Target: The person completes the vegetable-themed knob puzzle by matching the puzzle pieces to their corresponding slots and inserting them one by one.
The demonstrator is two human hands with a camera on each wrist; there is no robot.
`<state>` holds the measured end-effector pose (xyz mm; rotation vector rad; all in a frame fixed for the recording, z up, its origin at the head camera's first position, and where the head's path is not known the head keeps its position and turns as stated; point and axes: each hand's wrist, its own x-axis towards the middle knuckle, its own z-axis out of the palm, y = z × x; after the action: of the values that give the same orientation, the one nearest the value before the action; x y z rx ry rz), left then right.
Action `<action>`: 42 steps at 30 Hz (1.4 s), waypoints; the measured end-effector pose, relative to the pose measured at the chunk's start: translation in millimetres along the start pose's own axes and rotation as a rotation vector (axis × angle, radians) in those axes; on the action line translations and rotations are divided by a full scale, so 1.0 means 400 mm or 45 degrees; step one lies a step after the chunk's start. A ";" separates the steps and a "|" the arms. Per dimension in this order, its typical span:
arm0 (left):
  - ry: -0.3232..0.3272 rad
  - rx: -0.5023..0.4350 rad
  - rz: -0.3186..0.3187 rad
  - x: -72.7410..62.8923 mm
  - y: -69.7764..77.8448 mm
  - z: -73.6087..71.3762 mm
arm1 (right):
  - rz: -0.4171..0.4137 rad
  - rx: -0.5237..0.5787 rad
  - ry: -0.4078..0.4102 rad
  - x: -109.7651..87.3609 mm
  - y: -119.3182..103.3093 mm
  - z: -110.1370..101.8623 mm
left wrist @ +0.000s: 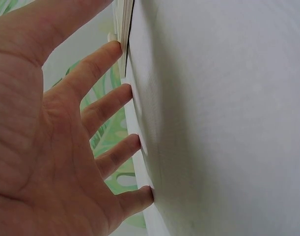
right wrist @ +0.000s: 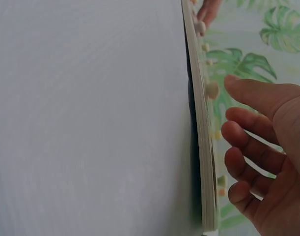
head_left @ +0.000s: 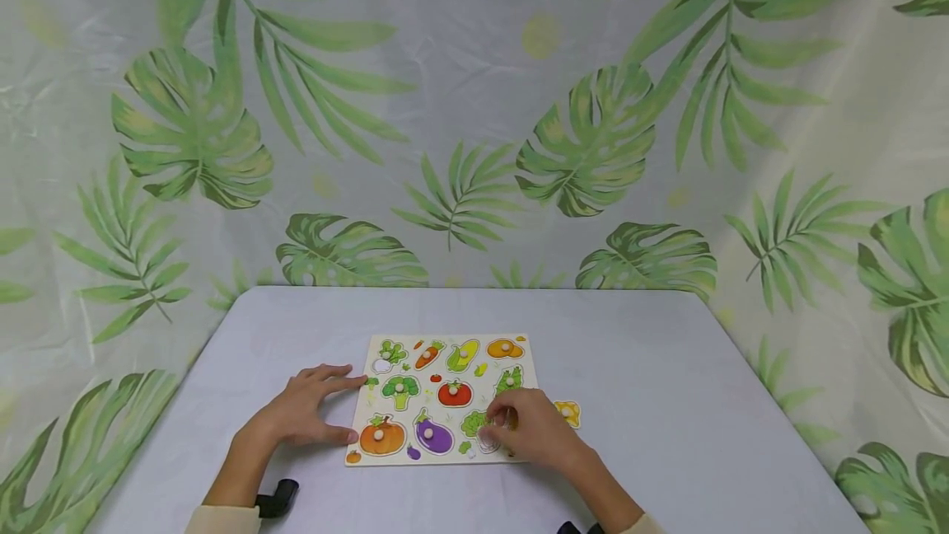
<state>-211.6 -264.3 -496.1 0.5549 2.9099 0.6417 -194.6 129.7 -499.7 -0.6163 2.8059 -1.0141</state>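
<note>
A wooden vegetable peg puzzle board (head_left: 426, 377) lies on the table. My left hand (head_left: 307, 406) is spread at the board's left side, fingers straight, with a fingertip and thumb touching its edge; the left wrist view shows the other fingertips on the cloth. My right hand (head_left: 539, 428) hovers over the board's lower right corner, fingers loosely bent. In the right wrist view nothing sits between its thumb and fingers, and the thumb tip is just apart from a wooden knob (right wrist: 212, 90). Beside it are a leafy green piece (head_left: 474, 423) and pea piece (head_left: 509, 381). The hand hides part of that corner.
Carrot (head_left: 427, 356), corn (head_left: 463, 356), broccoli (head_left: 400, 390), tomato (head_left: 463, 394), pumpkin (head_left: 389, 437) and eggplant (head_left: 440, 437) pieces sit in the board. A yellow piece (head_left: 567, 413) lies on the white tablecloth (head_left: 667, 402) right of it. A leaf-print curtain (head_left: 474, 122) hangs behind.
</note>
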 end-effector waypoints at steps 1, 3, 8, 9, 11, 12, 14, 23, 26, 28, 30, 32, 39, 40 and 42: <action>-0.003 0.001 -0.001 0.000 0.000 -0.001 | -0.004 0.000 0.013 -0.001 0.001 -0.003; -0.008 0.004 -0.001 -0.001 0.001 -0.002 | -0.016 -0.004 0.041 -0.003 0.003 -0.010; -0.016 0.012 -0.005 -0.003 0.005 -0.004 | -0.042 -0.020 0.105 -0.009 0.007 -0.027; -0.017 0.014 -0.006 -0.004 0.005 -0.004 | -0.042 -0.022 0.115 -0.011 0.009 -0.030; -0.019 0.013 -0.006 -0.004 0.005 -0.005 | -0.038 -0.034 0.134 -0.015 0.012 -0.035; -0.019 0.015 -0.007 -0.005 0.005 -0.004 | -0.034 -0.038 0.143 -0.018 0.014 -0.037; -0.020 0.020 -0.005 -0.005 0.004 -0.004 | -0.038 -0.044 0.174 -0.021 0.021 -0.041; 0.002 0.020 0.012 -0.005 0.004 -0.004 | 0.011 -0.109 0.266 -0.035 0.063 -0.069; 0.004 0.027 0.016 -0.006 0.004 -0.004 | 0.048 -0.105 0.285 -0.043 0.080 -0.079; 0.006 0.031 0.019 -0.006 0.004 -0.003 | 0.071 -0.108 0.298 -0.048 0.093 -0.085; 0.009 0.037 0.021 -0.006 0.003 -0.002 | 0.096 -0.117 0.306 -0.055 0.103 -0.093; 0.012 0.041 0.020 -0.006 0.002 0.000 | 0.123 -0.129 0.305 -0.063 0.112 -0.102; 0.009 0.037 0.012 -0.004 0.002 0.000 | 0.151 -0.157 0.302 -0.090 0.141 -0.138; 0.009 0.037 0.011 -0.004 0.003 0.000 | 0.147 -0.159 0.301 -0.093 0.146 -0.141; 0.008 0.034 0.008 -0.003 0.004 -0.001 | 0.145 -0.161 0.290 -0.097 0.158 -0.145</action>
<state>-209.9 -263.7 -495.0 0.5665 2.9278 0.6078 -193.4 223.9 -496.3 -0.3671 3.0813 -0.9466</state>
